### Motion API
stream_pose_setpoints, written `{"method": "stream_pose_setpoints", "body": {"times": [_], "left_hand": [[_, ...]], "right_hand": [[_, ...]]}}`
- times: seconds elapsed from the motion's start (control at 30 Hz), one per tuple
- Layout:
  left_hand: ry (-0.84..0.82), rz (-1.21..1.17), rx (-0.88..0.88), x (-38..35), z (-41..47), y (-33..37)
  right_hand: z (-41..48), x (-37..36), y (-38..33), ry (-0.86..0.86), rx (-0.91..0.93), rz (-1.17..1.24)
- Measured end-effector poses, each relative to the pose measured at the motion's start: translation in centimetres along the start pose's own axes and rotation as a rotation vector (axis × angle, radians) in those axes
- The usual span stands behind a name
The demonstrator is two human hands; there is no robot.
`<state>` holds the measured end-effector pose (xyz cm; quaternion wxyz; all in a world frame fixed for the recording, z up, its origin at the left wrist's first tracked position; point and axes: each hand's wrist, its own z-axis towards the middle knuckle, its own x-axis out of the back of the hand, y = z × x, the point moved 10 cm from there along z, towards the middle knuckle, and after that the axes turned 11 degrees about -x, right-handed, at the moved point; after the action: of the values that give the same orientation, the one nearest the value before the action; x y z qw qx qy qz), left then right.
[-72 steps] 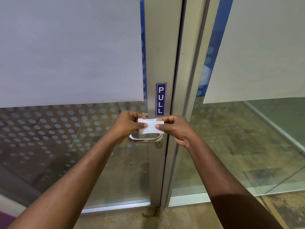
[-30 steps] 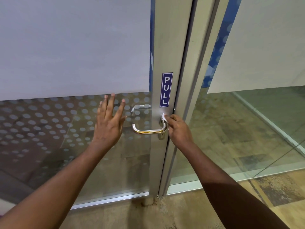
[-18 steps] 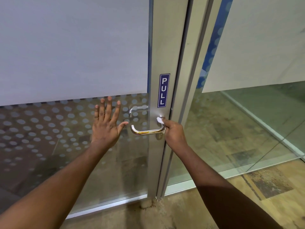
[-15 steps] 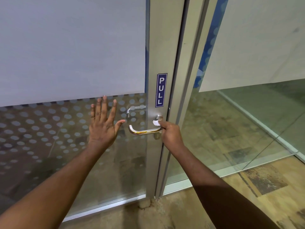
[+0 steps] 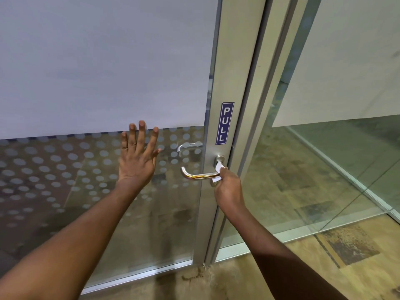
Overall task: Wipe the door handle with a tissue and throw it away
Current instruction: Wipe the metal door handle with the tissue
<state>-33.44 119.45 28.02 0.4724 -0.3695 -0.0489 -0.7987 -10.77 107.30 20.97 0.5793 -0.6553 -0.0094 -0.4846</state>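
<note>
A shiny metal lever door handle (image 5: 198, 174) sticks out leftward from the aluminium door frame (image 5: 227, 83), below a blue PULL sticker (image 5: 224, 123). My right hand (image 5: 229, 187) is closed on a small white tissue (image 5: 219, 168), pressing it against the handle's right end, near the round base. White edges of the tissue show above and below my fingers. My left hand (image 5: 138, 158) lies flat with fingers spread against the dotted glass pane, left of the handle, holding nothing.
The glass door (image 5: 97, 191) has a frosted upper panel and dotted film lower down. A second handle (image 5: 188, 146) shows through the glass on the far side. A fixed glass panel (image 5: 324, 169) stands to the right. Worn tan floor (image 5: 238, 282) lies below.
My left hand let go of the tissue and went flat onto the glass. My right hand slid the tissue down from the handle's base to its right end.
</note>
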Motion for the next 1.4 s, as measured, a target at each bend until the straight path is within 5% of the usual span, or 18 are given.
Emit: {"method": "stream_pose_setpoints", "body": {"times": [0.43, 0.63, 0.83, 1.4], "left_hand": [[0.101, 0.033, -0.049, -0.1, -0.2, -0.4], [0.149, 0.119, -0.071, -0.4, -0.1, -0.6], [0.224, 0.167, -0.086, -0.3, -0.2, -0.4], [0.336, 0.217, -0.105, -0.7, -0.6, -0.2]], "right_hand": [[-2.2, -0.5, -3.8, 0.093, 0.302, -0.316], [-2.0, -0.2, -4.5, 0.05, 0.359, -0.18], [-3.0, -0.9, -5.5, 0.066, 0.579, -0.325], [-4.2, -4.5, -7.6, 0.002, 0.679, -0.421]]}}
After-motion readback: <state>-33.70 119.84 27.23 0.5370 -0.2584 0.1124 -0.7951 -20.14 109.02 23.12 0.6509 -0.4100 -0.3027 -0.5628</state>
